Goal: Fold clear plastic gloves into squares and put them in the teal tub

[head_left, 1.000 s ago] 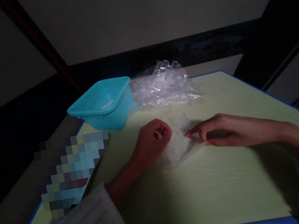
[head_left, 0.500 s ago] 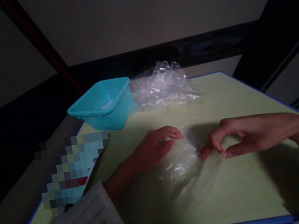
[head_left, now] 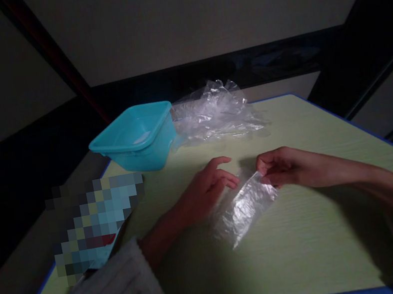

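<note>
A clear plastic bag (head_left: 247, 209) lies creased and partly folded over on the pale table, between my two hands. My right hand (head_left: 284, 167) pinches its upper right corner between thumb and fingers. At the bag's upper left side is my left hand (head_left: 211, 187), its fingers apart and slightly curled. Those fingertips rest at or just above the plastic; whether they press on it I cannot tell.
A turquoise plastic basin (head_left: 158, 146) stands at the table's back left. Beside it is a heap of crumpled clear plastic bags (head_left: 217, 115). A blurred-out flat item (head_left: 100, 230) lies along the left edge. The table (head_left: 332, 249) has blue edging.
My right hand has moved left and up, carrying the bag's edge over so the plastic now lies folded. The fingers of my left hand have spread a little.
</note>
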`<state>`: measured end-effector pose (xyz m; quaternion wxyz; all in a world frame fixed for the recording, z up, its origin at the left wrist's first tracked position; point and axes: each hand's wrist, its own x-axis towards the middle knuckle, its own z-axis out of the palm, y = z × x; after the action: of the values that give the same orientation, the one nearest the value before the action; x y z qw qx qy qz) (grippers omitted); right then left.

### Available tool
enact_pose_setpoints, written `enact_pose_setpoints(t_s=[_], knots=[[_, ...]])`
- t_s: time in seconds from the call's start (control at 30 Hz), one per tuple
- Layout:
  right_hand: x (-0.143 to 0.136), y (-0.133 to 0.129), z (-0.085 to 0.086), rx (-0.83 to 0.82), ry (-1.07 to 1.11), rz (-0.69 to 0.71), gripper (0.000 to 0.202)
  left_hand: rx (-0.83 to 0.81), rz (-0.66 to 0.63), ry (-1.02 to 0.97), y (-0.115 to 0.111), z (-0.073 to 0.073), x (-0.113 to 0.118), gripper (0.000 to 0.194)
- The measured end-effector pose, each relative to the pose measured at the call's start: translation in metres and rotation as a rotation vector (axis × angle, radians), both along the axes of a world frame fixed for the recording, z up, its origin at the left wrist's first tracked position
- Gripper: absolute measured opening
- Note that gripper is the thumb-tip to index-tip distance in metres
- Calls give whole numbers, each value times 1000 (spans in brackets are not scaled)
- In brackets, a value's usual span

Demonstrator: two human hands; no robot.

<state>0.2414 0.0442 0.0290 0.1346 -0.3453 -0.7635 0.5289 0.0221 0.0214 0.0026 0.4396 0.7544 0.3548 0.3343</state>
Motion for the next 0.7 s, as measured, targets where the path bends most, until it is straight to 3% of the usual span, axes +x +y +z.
enact_pose_setpoints(t_s=[0.3,0.7], knots=[[-14,2,-13,48,70,-346,21,-119,39,-102,0,-4,2,34],[-18,1,-19,252,38,-361,14,-45,218,-17,-1,6,0,31]])
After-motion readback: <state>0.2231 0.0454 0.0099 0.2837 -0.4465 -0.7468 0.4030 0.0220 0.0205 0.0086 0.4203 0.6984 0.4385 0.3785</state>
